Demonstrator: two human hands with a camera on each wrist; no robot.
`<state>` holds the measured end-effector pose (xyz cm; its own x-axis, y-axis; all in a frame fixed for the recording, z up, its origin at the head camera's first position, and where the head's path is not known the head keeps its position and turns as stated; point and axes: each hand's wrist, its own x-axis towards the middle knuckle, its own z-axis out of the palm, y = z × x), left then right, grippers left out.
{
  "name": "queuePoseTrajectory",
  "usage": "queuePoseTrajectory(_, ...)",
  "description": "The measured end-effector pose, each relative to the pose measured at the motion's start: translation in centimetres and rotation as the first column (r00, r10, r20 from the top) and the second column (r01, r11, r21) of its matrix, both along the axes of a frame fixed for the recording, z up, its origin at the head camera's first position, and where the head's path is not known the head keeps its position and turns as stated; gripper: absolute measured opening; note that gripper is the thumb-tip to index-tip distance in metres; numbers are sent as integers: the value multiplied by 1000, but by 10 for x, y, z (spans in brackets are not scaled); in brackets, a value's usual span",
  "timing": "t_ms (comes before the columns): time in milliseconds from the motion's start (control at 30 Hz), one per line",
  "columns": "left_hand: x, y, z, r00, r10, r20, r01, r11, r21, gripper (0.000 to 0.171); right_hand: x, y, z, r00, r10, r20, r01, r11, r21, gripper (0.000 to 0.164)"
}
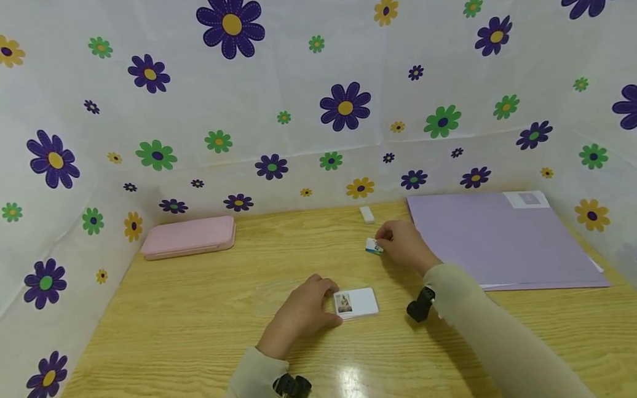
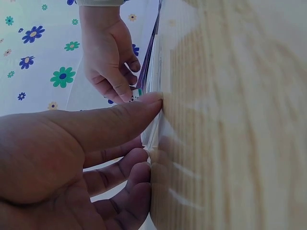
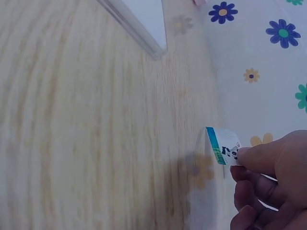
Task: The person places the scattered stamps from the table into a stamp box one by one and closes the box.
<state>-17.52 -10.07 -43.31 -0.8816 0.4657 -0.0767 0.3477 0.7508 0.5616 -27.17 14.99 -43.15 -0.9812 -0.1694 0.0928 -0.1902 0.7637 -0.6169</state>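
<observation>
My left hand (image 1: pixel 304 308) holds the left end of a flat white card stack (image 1: pixel 364 302), thumb at the near edge and fingers at the far edge. The top card has a small statue picture at its left, and clear plastic shows along the side of the stack. Between thumb and forefinger, my right hand (image 1: pixel 405 242) pinches a small panda-printed paper piece (image 3: pixel 225 147) with a blue and green edge. It is farther back and to the right of the stack. A white eraser (image 1: pixel 366 215) lies just behind that hand.
To the right lies a large purple folder (image 1: pixel 499 242), with white paper peeking from its edges. A pink pencil case (image 1: pixel 190 237) is at the back left. Beside my left hand rests a clear plastic lid (image 1: pixel 267 298). Flower-print cloth (image 1: pixel 289 90) surrounds the wooden table (image 1: pixel 157 352).
</observation>
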Motion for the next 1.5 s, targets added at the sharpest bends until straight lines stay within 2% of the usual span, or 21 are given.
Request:
queuePoseTrajectory(267, 1, -1, -1, 1000, -5, 0, 5, 1000, 0, 53, 14, -6, 3, 1000, 16, 8, -16, 999, -32, 7)
queuePoseTrajectory(500, 0, -1, -3, 1000, -5, -10, 5, 1000, -1, 53, 26, -10, 12, 999, 28, 24, -26, 996, -80, 8)
queuePoseTrajectory(767, -2, -1, -4, 1000, -3, -9, 3, 1000, -1, 53, 42, -13, 17, 996, 88, 31, -83, 988, -127, 8)
queuePoseTrajectory(1033, -1, -2, -4, 1000, -7, -7, 7, 1000, 1, 53, 53, -14, 14, 988, 134, 70, -119, 975, -187, 7)
queuePoseTrajectory(1500, 0, -1, -1, 1000, -6, -7, 6, 1000, 11, 52, 62, -16, -6, 955, 280, 102, -245, 932, -267, 9)
